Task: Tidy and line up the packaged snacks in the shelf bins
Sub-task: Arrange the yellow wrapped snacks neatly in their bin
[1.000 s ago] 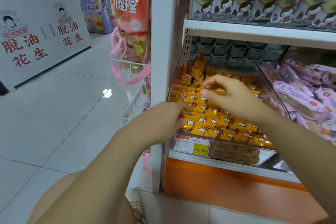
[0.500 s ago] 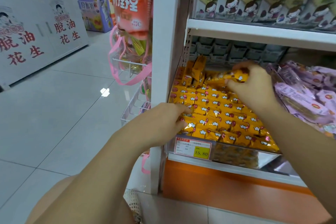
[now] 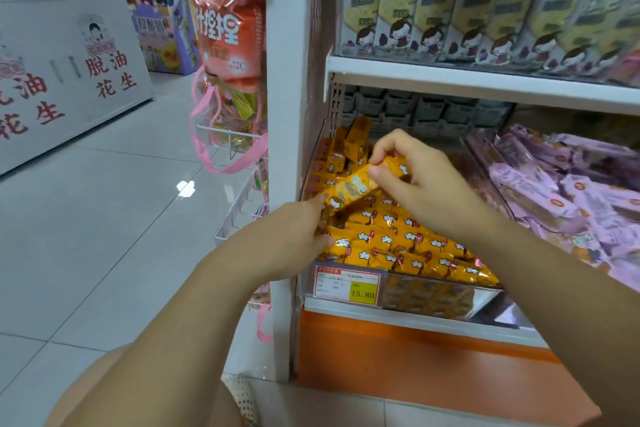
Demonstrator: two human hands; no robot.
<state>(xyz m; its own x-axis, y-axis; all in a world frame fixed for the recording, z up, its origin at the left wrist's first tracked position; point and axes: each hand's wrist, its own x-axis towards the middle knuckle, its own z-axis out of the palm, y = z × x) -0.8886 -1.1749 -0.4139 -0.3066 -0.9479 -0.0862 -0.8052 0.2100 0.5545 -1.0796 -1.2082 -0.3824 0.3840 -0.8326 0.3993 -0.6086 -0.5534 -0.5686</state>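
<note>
1. the right hand is no longer at the back of the bin, where it was half a second ago. it now sits forward and to the left, above the middle rows.
2. its thumb and fingers pinch a yellow packet, which hangs tilted in the air above the bin with its low end pointing at the front-left corner.
3. the left hand, which lay on that front-left corner before, has raised its index finger to meet the packet's low end. its fingers look fairly straight and its thumb rests on the front rows, so it touches rather than grips.
4. the rows of yellow packets lie flat and fairly even at the front. a few loose packets stand on end at the back left.
5. judgement: one stray has been pulled out for re-laying, probably into a row near the left side. the back corner is not yet tidied, and the purple packets in the next bin lie jumbled.
</note>
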